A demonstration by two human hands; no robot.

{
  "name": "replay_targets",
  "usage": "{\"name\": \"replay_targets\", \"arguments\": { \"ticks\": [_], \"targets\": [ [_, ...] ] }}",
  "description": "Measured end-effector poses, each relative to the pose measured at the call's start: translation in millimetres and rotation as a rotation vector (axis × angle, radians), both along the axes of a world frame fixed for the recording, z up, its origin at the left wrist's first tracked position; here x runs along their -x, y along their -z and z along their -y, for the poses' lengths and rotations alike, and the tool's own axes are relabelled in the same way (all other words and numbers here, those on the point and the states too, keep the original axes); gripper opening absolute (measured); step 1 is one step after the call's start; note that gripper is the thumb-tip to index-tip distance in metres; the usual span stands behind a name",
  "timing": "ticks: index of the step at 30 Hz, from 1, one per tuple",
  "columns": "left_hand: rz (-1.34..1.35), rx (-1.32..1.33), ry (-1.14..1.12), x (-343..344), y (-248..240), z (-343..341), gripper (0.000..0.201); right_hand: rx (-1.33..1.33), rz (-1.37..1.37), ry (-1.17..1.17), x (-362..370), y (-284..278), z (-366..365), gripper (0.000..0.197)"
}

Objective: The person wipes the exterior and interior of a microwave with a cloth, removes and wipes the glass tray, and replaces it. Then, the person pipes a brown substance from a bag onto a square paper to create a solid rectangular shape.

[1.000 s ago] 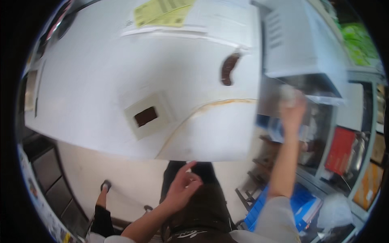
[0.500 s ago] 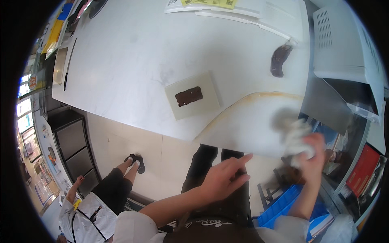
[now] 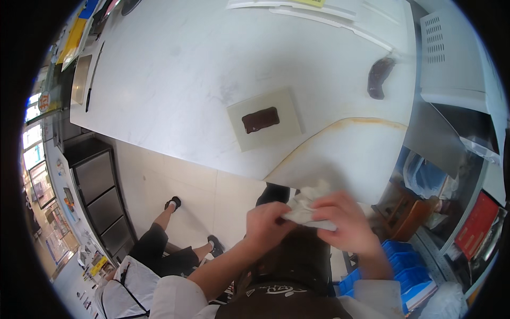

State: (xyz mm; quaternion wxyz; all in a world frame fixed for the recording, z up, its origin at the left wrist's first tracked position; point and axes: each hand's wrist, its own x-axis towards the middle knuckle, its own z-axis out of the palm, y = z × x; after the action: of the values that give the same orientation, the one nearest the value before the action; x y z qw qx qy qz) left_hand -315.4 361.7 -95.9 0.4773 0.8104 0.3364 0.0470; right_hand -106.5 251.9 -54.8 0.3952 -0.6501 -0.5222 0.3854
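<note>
A crumpled off-white cloth [image 3: 306,204] is held between my two hands, just off the table's front edge and in front of my apron. My left hand [image 3: 265,225] pinches its left side with bent fingers. On its other side, my right hand [image 3: 346,222] grips the folds, the fingers curled over them. Farther off, a pale square board [image 3: 291,127] lies near the front edge of the white table [image 3: 175,80]. On it rests a glossy dark brown slab [image 3: 260,120] with uneven edges. At the right back lies a bag filled with something dark brown [image 3: 380,80], its end twisted.
A long thin knife [image 3: 94,80] lies at the table's left edge. White flat panels [image 3: 324,18] sit at the back. A white appliance [image 3: 451,58] stands to the right, with blue bins [image 3: 406,266] below. Another person [image 3: 130,284] is at the lower left.
My right hand has brought the cloth left from the table's right end, and my left hand has taken hold of it too. The other person's legs have moved apart.
</note>
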Motion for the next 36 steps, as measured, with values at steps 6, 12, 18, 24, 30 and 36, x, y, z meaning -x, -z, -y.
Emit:
{"name": "replay_targets", "arguments": {
  "ticks": [6, 12, 18, 24, 30, 36],
  "targets": [
    [-0.061, 0.132, -0.389, 50, 18, -31, 0.052, -0.154, 0.021, 0.148, 42, 33, -58, 0.038],
    [-0.077, 0.121, -0.497, 88, 33, -49, 0.033, -0.178, 0.359, 0.023, 86, 94, -103, 0.033],
    [0.117, 0.229, -0.57, 74, 30, -46, 0.024, -0.219, 0.583, 0.016, 28, 124, -49, 0.02],
    [0.089, 0.288, -0.594, 80, 36, -42, 0.025, 0.195, 1.001, 0.473, -152, 87, 57, 0.023],
    [0.12, 0.289, -0.55, 85, 40, -40, 0.028, 0.643, 1.278, 0.68, -227, 27, 174, 0.031],
    [0.176, 0.22, -0.284, 62, 35, -34, 0.035, 0.311, 1.14, 0.6, -147, 3, 106, 0.039]
  ]
}}
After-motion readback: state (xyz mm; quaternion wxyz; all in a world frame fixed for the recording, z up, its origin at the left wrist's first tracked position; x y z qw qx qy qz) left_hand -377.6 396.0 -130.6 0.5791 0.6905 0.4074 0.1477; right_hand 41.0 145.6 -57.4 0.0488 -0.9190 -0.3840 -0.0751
